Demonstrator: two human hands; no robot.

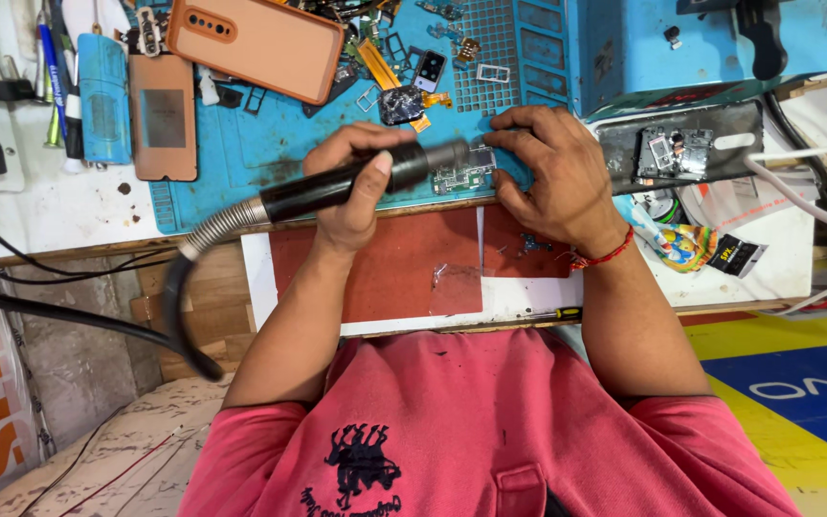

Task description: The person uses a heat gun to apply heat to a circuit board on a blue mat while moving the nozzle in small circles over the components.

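My left hand (354, 187) is wrapped around the black handle of a hot-air wand (303, 196). Its metal nozzle (447, 153) points right at a small green circuit board (459, 179) lying on the blue work mat (270, 144). My right hand (547, 177), with a red thread on its wrist, rests just right of the nozzle with its fingertips pressing on the board's right edge. The board's right part is hidden under those fingers. The wand's ribbed hose (211, 230) runs off to the lower left.
An orange phone case (256, 43), a brown phone back (162, 115) and loose small parts lie at the mat's far side. A blue machine (691, 38) stands at the back right, a grey plate with another board (681, 148) beside it. A red sheet (385, 273) lies near me.
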